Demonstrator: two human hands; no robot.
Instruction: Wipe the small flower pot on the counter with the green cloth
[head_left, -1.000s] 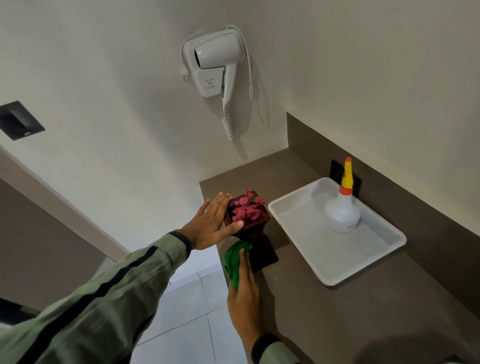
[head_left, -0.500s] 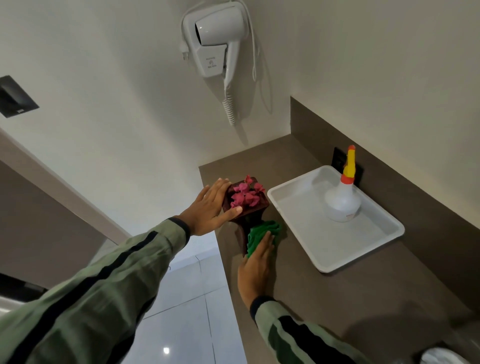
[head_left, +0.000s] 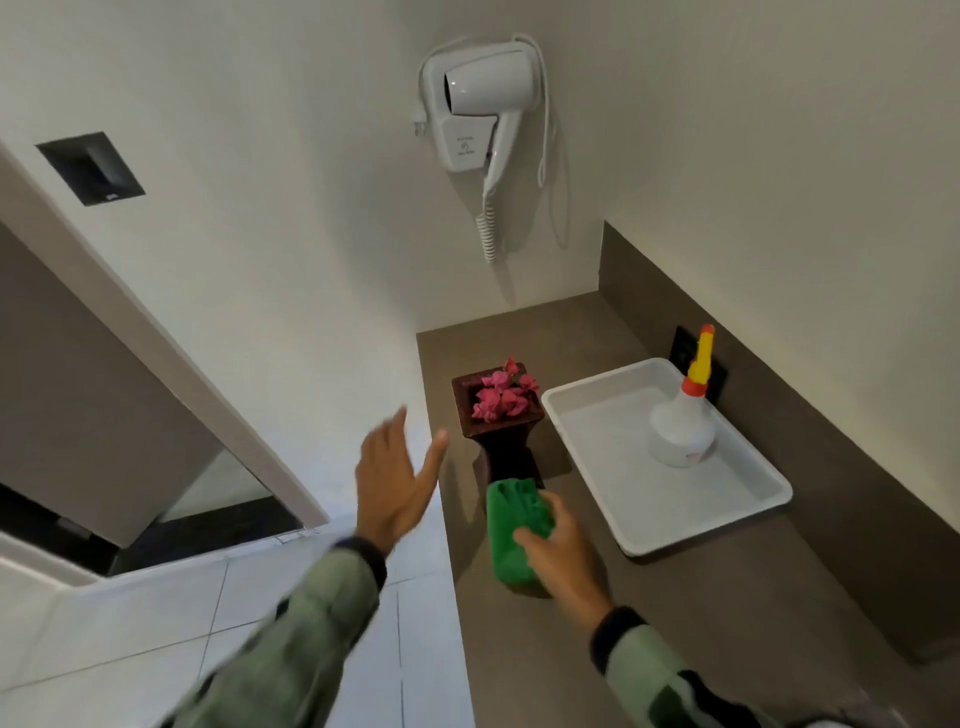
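A small dark brown flower pot (head_left: 501, 441) with pink flowers (head_left: 501, 397) stands upright near the left edge of the brown counter (head_left: 649, 613). My right hand (head_left: 563, 553) grips the green cloth (head_left: 514, 525), which lies on the counter against the front of the pot's base. My left hand (head_left: 395, 483) hovers open to the left of the pot, fingers spread, not touching it.
A white tray (head_left: 587, 415) sits right of the pot and holds a white spray bottle (head_left: 680, 426) with a yellow and orange nozzle. A white hair dryer (head_left: 483, 104) hangs on the wall above. Tiled floor (head_left: 156, 623) lies left of the counter edge.
My left hand let go of the pot and drew back to the left. My right hand pulled the cloth down from the pot's side toward me on the counter.
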